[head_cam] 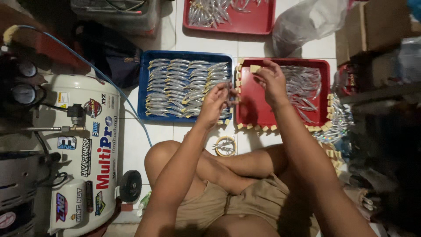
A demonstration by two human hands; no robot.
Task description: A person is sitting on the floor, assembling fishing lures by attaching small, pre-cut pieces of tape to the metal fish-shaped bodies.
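I sit cross-legged on a white tiled floor. My left hand [215, 103] is raised over the edge of a blue tray [144, 87], fingers pinched on a thin silvery lure-shaped piece [228, 87]. My right hand [271, 81] hovers over the red tray [254, 109], fingers curled near a small tan foam block [255, 68]; whether it grips anything is unclear. The blue tray holds several rows of silver fish-shaped pieces [184, 85]. More of them lie in the red tray's right half [302, 83]. Tan blocks line the red tray's rim.
A white air compressor tank [85, 153] with gauges and a blue hose stands at left. Another red tray [258, 19] of silver pieces lies farther off. A clear plastic bag [307, 22], cardboard boxes [377, 26] and a roll of tape [225, 145] are nearby.
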